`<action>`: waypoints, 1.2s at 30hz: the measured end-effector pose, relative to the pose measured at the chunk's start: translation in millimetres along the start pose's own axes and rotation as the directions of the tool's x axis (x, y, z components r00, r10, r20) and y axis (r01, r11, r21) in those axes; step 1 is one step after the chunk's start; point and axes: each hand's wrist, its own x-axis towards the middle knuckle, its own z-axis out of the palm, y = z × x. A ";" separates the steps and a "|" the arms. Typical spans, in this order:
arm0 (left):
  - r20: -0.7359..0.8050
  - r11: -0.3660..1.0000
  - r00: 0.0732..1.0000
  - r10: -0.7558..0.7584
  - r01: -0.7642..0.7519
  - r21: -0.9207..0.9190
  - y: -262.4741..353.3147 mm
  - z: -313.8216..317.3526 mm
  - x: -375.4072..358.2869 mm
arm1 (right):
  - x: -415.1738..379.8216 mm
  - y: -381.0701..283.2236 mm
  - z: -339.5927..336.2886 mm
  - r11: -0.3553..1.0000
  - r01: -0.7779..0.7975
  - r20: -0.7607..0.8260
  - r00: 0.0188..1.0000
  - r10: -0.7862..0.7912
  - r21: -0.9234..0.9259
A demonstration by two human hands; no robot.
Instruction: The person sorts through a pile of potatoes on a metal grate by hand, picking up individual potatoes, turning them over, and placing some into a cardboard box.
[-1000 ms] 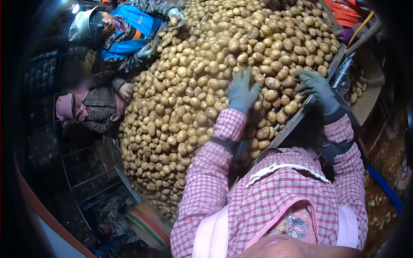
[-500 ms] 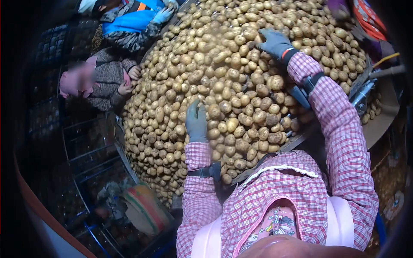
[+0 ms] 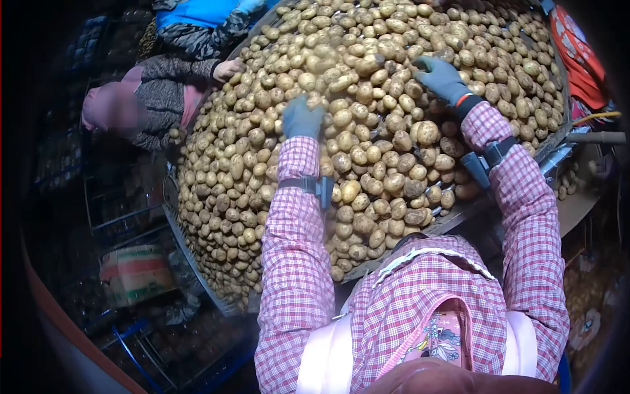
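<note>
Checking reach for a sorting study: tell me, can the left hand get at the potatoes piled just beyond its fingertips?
Probably yes. The left hand already rests on the potatoes, and nothing lies between it and those just beyond.

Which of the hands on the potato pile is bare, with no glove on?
The co-worker's hand at the pile's upper left edge, from a grey sleeve. The left hand and right hand both wear dark gloves on the potatoes.

Both arms stretched forward, gloved left hand (image 3: pixel 302 118) palm down, gloved right hand (image 3: pixel 441 77) curled
</note>
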 end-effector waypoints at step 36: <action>0.237 0.573 0.944 -0.229 0.327 -0.751 -120.5 -36.9 -189.5 | -104.7 -56.9 -3.7 0.236 -0.472 0.489 0.872 -0.018 0.850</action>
